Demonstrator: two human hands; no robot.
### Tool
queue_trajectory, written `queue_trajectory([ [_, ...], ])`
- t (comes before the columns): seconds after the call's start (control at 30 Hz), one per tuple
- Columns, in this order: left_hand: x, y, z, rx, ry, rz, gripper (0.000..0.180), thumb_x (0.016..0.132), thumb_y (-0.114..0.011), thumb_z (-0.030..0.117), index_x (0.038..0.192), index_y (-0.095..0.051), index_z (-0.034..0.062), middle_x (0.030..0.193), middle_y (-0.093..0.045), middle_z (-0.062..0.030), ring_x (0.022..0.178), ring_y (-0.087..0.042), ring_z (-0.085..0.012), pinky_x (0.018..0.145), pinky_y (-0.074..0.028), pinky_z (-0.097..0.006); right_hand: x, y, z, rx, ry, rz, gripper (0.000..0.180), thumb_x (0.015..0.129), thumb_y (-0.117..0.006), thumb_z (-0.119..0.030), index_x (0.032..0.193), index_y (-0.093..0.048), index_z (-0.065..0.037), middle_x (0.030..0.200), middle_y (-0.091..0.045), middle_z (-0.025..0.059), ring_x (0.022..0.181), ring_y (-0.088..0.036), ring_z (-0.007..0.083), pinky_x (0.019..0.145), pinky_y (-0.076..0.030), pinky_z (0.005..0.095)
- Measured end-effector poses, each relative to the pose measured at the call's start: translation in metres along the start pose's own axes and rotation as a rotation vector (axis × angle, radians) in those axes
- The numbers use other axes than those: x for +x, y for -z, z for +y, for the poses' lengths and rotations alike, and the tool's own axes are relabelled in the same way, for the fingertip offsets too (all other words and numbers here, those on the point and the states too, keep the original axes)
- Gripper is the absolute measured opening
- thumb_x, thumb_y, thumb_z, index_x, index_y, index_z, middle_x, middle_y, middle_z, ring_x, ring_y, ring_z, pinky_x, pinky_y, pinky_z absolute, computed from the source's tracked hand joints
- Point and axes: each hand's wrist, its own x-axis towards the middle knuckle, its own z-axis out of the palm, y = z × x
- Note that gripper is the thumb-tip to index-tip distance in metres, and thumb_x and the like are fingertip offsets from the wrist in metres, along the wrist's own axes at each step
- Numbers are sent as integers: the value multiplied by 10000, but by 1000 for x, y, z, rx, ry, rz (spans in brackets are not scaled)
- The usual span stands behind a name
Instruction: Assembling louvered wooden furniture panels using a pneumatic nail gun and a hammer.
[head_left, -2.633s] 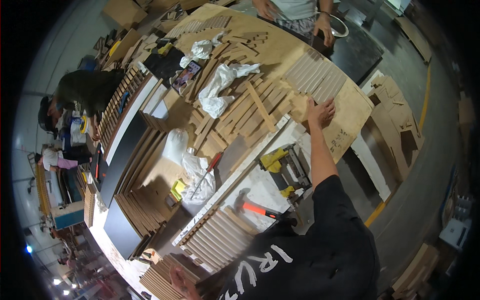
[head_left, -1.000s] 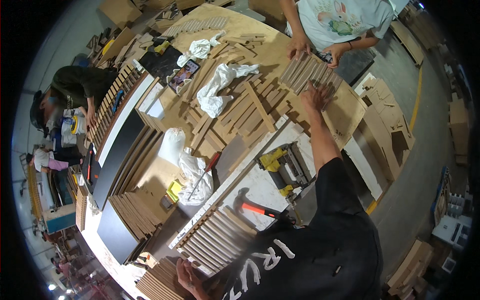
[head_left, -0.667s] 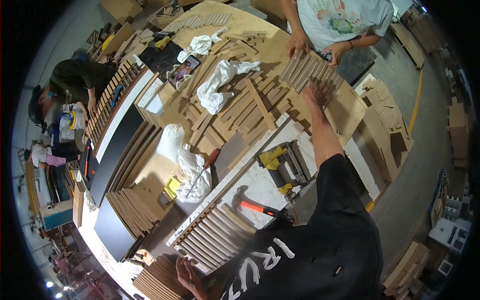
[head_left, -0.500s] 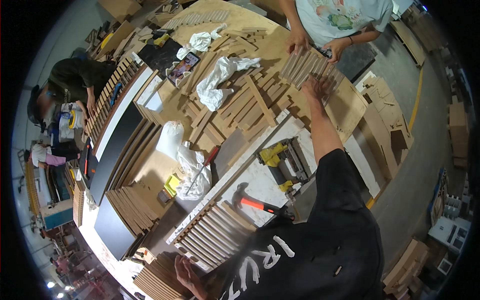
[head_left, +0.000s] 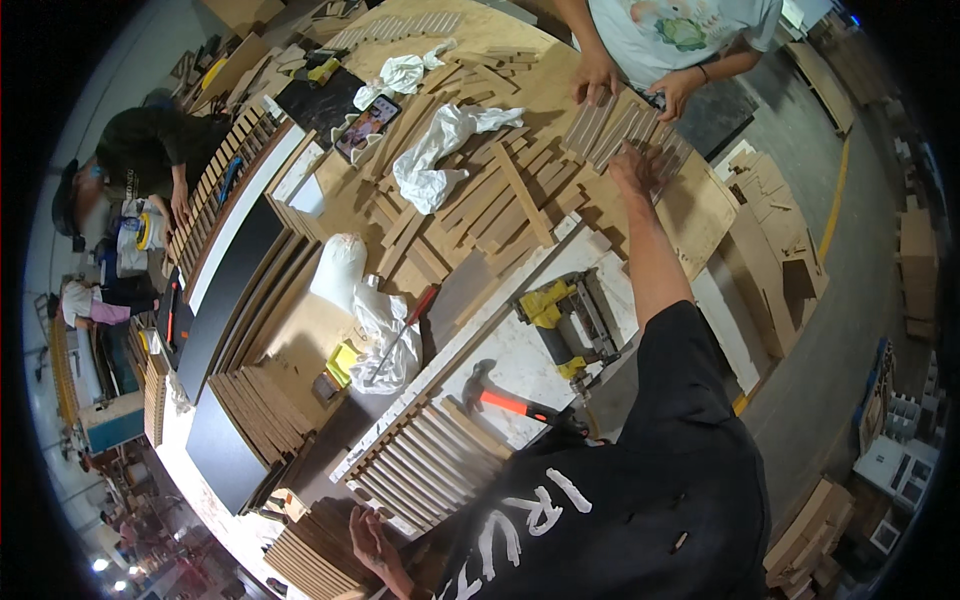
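At the far right of the table, my right hand (head_left: 635, 172) closes on the near ends of some thin wooden strips (head_left: 628, 130) that carry pale lines along their tops. Its fingertips are partly hidden. Low in the picture, my left hand (head_left: 374, 545) hangs with its fingers apart, holding nothing, beside a slatted wooden panel (head_left: 425, 470) of evenly spaced bars on a white board. Across the table, another person's hand (head_left: 597, 75) rests on the same strips, and that person's other hand (head_left: 680, 90) holds a small dark thing.
A yellow and black nail gun (head_left: 560, 325) and an orange-handled hammer (head_left: 505, 402) lie on the white board (head_left: 520, 365). Loose wooden strips (head_left: 500, 215) and white cloths (head_left: 435, 165) cover the middle. Stacked curved boards (head_left: 255, 415) stand left; another person (head_left: 150, 155) leans over a slatted panel.
My right hand has drawn in its fingers over the strips, and a gap now shows between groups of them. My left hand has barely moved.
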Motion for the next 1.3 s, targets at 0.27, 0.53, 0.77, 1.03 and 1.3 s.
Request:
queue_trajectory([
  [0.27, -3, 0, -9, 0, 30, 31, 455, 992, -582, 252, 1305, -506, -69, 1009, -665, -129, 918, -621, -167, 825, -489, -273, -41, 18, 9, 104, -244, -34, 828, 864, -627, -438, 1542, -183, -269, 1569, -81, 290, 1463, -105, 435, 1113, -216, 633],
  [0.53, -1, -3, -6, 45, -4, 8, 450, 999, -564, 250, 1301, -508, -78, 1009, -665, -127, 906, -631, -177, 823, -502, -278, -54, -15, 26, 152, -244, 48, 1164, 762, -747, -533, 1555, -11, -104, 1535, -127, 350, 1412, -188, 513, 1129, -236, 578],
  [0.77, 0, -1, 2, 123, -20, 13, 488, 988, -578, 300, 1283, -522, -86, 993, -669, -125, 910, -638, -180, 846, -501, -289, -30, -38, 28, 353, -270, 30, 1240, 733, -762, -573, 1550, 32, -84, 1531, -11, 388, 1430, -70, 530, 1142, -139, 621],
  [1.03, -8, -9, 11, 101, 44, 53, 486, 990, -576, 306, 1267, -528, -91, 973, -665, -111, 881, -601, -156, 834, -487, -277, -21, -34, 25, 215, -288, 104, 1285, 682, -777, -598, 1549, 13, -73, 1510, -15, 420, 1394, -112, 569, 1118, -131, 632],
  [1.3, 7, -4, -22, 81, 19, 2, 501, 982, -590, 263, 1341, -477, -68, 1057, -667, -160, 894, -617, -177, 795, -510, -294, -9, -17, 14, 203, -439, -3, 1256, 683, -716, -674, 1555, -23, -94, 1510, 23, 424, 1406, -72, 566, 1123, -113, 630],
])
